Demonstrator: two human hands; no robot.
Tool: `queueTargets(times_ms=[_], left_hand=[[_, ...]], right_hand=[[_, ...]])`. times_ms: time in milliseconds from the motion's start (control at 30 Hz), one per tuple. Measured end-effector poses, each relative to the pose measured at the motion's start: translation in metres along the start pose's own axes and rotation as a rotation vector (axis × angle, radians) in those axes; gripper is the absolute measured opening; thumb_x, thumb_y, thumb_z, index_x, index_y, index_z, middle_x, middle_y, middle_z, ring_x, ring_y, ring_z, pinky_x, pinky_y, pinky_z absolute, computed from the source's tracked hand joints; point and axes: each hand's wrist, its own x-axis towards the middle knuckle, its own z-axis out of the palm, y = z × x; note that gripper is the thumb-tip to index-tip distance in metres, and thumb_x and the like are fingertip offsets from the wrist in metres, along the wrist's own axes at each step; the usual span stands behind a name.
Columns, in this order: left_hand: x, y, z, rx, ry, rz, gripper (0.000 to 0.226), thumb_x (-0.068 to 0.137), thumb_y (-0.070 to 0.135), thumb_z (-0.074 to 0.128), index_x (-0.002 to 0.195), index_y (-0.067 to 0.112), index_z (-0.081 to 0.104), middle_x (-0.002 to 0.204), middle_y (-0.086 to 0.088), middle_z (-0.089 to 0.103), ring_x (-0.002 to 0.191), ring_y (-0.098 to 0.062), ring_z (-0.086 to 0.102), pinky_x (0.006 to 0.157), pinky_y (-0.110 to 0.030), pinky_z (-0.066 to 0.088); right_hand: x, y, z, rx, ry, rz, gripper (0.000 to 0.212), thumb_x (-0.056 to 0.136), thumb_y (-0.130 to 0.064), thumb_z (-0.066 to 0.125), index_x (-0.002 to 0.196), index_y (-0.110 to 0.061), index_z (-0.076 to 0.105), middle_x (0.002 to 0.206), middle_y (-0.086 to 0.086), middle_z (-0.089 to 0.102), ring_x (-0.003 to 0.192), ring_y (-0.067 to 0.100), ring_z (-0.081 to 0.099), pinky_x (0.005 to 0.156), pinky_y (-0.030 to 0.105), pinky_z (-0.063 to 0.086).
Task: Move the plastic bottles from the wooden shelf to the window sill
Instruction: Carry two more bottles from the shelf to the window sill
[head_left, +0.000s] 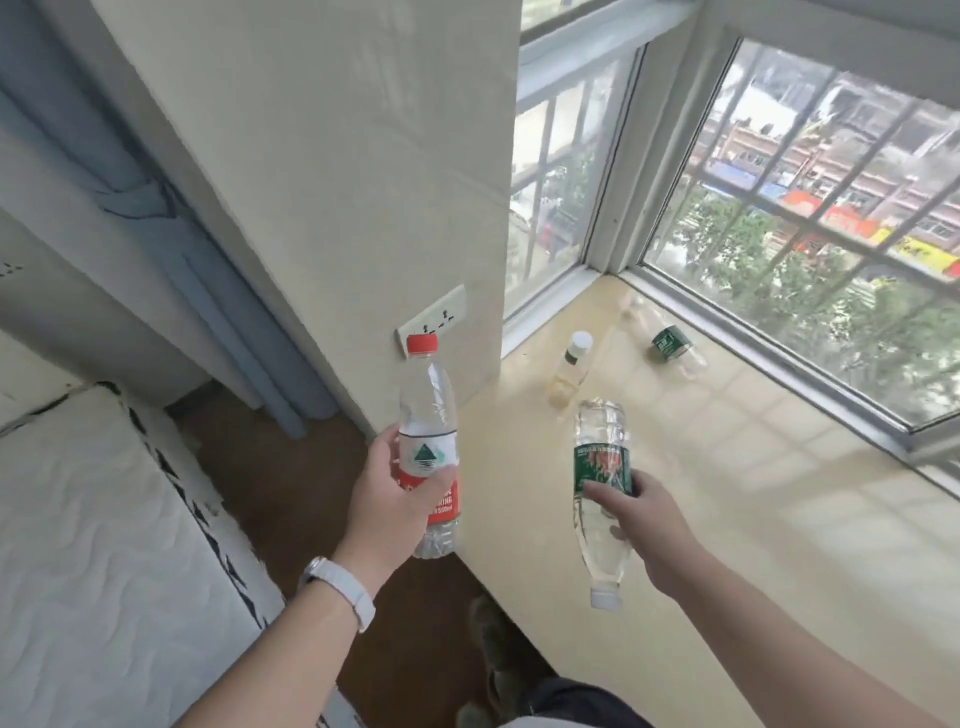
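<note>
My left hand (392, 499) grips a clear plastic bottle with a red cap and red-white label (427, 410), held upright just left of the sill's near corner. My right hand (641, 519) holds a clear green-labelled bottle (600, 457) upside down, its white cap pointing toward me, above the cream window sill (727, 467). On the sill stand a small white-capped bottle with yellowish liquid (571, 366) and, farther back, a clear green-labelled bottle (670, 343) lying on its side near the window. The wooden shelf is out of view.
A beige wall pillar with a power socket (431, 325) rises left of the sill. Barred windows (810, 218) bound the sill at the back and right. A white mattress (104, 545) lies at the left, blue curtain (208, 249) behind it, brown floor between.
</note>
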Motion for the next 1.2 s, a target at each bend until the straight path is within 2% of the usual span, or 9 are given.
queueTargets(times_ms=[167,333,433,600,733,833,900,1000,1200], left_hand=[[0.050,0.024,0.046,0.049,-0.100,-0.009,0.065,0.079,0.028,0.082,0.133,0.034,0.048,0.118,0.014,0.065,0.106,-0.010,0.065,0.090,-0.036,0.056],[0.090,0.024,0.084,0.075,-0.174,-0.017,0.064,0.081,0.027,0.081,0.134,0.037,0.046,0.118,0.019,0.065,0.101,0.000,0.065,0.091,-0.035,0.055],[0.108,0.020,0.103,0.083,-0.217,-0.040,0.062,0.083,0.026,0.079,0.133,0.040,0.044,0.119,0.020,0.063,0.105,-0.002,0.065,0.091,-0.033,0.054],[0.136,0.005,0.133,0.112,-0.277,-0.071,0.057,0.084,0.023,0.078,0.126,0.042,0.043,0.118,0.019,0.060,0.105,-0.003,0.063,0.083,-0.022,0.051],[0.150,-0.004,0.160,0.157,-0.391,-0.049,0.055,0.082,0.011,0.079,0.109,0.049,0.047,0.109,0.021,0.062,0.095,0.011,0.062,0.076,-0.012,0.050],[0.162,-0.010,0.186,0.184,-0.476,-0.020,0.060,0.081,0.012,0.080,0.113,0.051,0.049,0.112,0.020,0.066,0.098,0.002,0.065,0.081,-0.015,0.051],[0.170,-0.015,0.209,0.192,-0.525,-0.023,0.061,0.081,0.009,0.079,0.114,0.052,0.050,0.110,0.021,0.067,0.095,-0.002,0.067,0.078,-0.016,0.052],[0.176,-0.022,0.246,0.197,-0.597,-0.034,0.061,0.082,0.005,0.076,0.116,0.048,0.049,0.094,0.029,0.067,0.080,0.000,0.067,0.067,-0.015,0.051],[0.188,-0.032,0.309,0.211,-0.647,-0.027,0.068,0.086,0.009,0.075,0.132,0.039,0.034,0.107,0.026,0.055,0.074,0.015,0.062,0.065,-0.004,0.046]], right_hand=[[0.045,-0.003,-0.018,0.057,0.041,0.046,0.022,0.084,-0.027,0.075,0.102,-0.019,0.065,0.094,0.007,0.069,0.077,0.021,0.062,0.067,0.033,0.047],[0.090,0.006,-0.034,0.085,0.108,0.127,0.031,0.079,-0.034,0.077,0.102,-0.018,0.066,0.096,0.013,0.071,0.077,0.026,0.067,0.068,0.039,0.052],[0.110,0.015,-0.040,0.098,0.143,0.180,0.034,0.077,-0.038,0.077,0.101,-0.016,0.067,0.098,0.016,0.072,0.073,0.025,0.065,0.063,0.035,0.048],[0.140,0.028,-0.048,0.101,0.185,0.245,0.030,0.079,-0.036,0.077,0.099,-0.016,0.067,0.099,0.015,0.072,0.079,0.028,0.069,0.068,0.037,0.052],[0.157,0.039,-0.055,0.103,0.252,0.291,0.039,0.071,-0.045,0.077,0.098,-0.019,0.067,0.100,0.013,0.071,0.091,0.032,0.071,0.076,0.043,0.056],[0.165,0.048,-0.066,0.121,0.304,0.338,0.044,0.066,-0.049,0.076,0.096,-0.018,0.067,0.099,0.013,0.071,0.085,0.033,0.070,0.069,0.039,0.052],[0.169,0.054,-0.075,0.144,0.335,0.365,0.033,0.076,-0.040,0.076,0.097,-0.016,0.067,0.092,0.011,0.070,0.071,0.026,0.065,0.063,0.035,0.048],[0.175,0.067,-0.089,0.173,0.403,0.389,0.024,0.081,-0.032,0.075,0.096,-0.015,0.067,0.085,0.008,0.068,0.066,0.021,0.062,0.060,0.031,0.047],[0.186,0.089,-0.116,0.202,0.471,0.418,0.028,0.081,-0.037,0.076,0.100,-0.019,0.066,0.089,0.004,0.068,0.075,0.020,0.065,0.065,0.032,0.050]])
